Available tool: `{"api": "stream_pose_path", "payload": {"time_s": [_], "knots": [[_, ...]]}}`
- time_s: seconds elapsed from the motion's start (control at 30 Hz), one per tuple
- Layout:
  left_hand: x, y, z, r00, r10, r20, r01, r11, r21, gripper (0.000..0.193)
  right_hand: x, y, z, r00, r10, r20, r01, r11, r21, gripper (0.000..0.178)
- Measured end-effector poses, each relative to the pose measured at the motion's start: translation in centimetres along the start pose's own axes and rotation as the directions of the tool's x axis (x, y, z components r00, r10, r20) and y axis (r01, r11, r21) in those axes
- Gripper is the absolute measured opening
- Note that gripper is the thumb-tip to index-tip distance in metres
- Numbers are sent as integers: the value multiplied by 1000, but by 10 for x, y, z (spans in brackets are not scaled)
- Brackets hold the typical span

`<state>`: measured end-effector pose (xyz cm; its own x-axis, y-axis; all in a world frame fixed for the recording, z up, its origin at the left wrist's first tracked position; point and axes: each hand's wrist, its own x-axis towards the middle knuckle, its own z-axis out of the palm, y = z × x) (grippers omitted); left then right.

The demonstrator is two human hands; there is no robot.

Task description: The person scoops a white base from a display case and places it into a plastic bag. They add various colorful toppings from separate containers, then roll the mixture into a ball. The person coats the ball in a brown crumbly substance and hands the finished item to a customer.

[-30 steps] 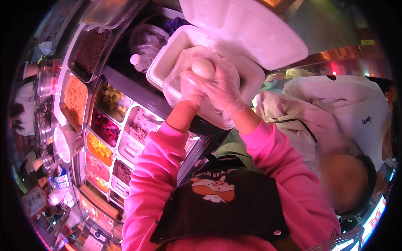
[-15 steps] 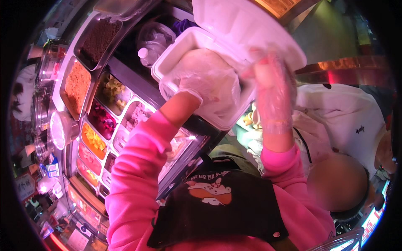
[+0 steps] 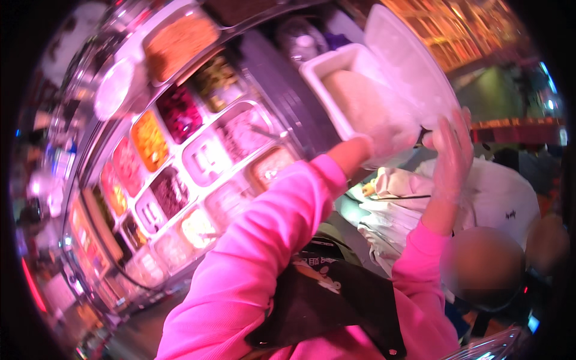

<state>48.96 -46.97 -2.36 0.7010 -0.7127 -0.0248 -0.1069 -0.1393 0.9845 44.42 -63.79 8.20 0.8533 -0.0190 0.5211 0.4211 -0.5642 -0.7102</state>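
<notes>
A white foam box point(image 3: 336, 117) stands at the upper middle, its hinged lid point(image 3: 408, 66) swung up on the right. Inside lies a pale, whitish mass point(image 3: 360, 96), partly wrapped in thin clear plastic. My left hand point(image 3: 390, 141), in a clear plastic glove, is at the box's near end; blur and film hide its fingers. Beside the lid's lower right corner is my right hand point(image 3: 451, 150), also gloved, with its fingers stretched upward. Whether it touches the lid is unclear.
Left of the box runs a counter of metal topping pans: orange cubes point(image 3: 150, 141), dark red pieces point(image 3: 180, 114), purple mash point(image 3: 243, 132) and orange crumbs point(image 3: 183, 45). A clear bottle point(image 3: 303, 45) stands behind the box. A person in white point(image 3: 504, 192) is close on the right.
The view has turned, shifting the box rightward and showing more pans. My left hand has come from the middle of the box to its near end. My right hand is now lower, beside the lid.
</notes>
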Motion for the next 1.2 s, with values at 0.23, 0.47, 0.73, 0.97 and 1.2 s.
{"api": "stream_pose_path", "payload": {"time_s": [0.23, 0.47, 0.73, 0.97, 1.2], "knots": [[-135, 77, -30, 823, 39, -567, -349, 822, -450, 82, -65, -121, 48, 822, 532, 204, -556, 672, 489, 45], [-296, 129, -15, 617, 246, -748, -614, 745, -262, 77, -105, -248, 132, 884, -405, 231, 375, 912, 163, 46], [-417, 114, -18, 358, -292, -887, -796, 402, -453, 42, -150, -316, 272, 937, -305, 170, 156, 801, 578, 46], [-519, 56, -6, 200, -480, -854, -958, 87, -273, 44, -223, -345, 322, 790, -152, 595, -257, 798, 545, 18], [-570, 22, 13, 222, -412, -884, -830, 395, -393, 62, -279, -327, 382, 76, 181, 980, -997, 22, 74, 33]]}}
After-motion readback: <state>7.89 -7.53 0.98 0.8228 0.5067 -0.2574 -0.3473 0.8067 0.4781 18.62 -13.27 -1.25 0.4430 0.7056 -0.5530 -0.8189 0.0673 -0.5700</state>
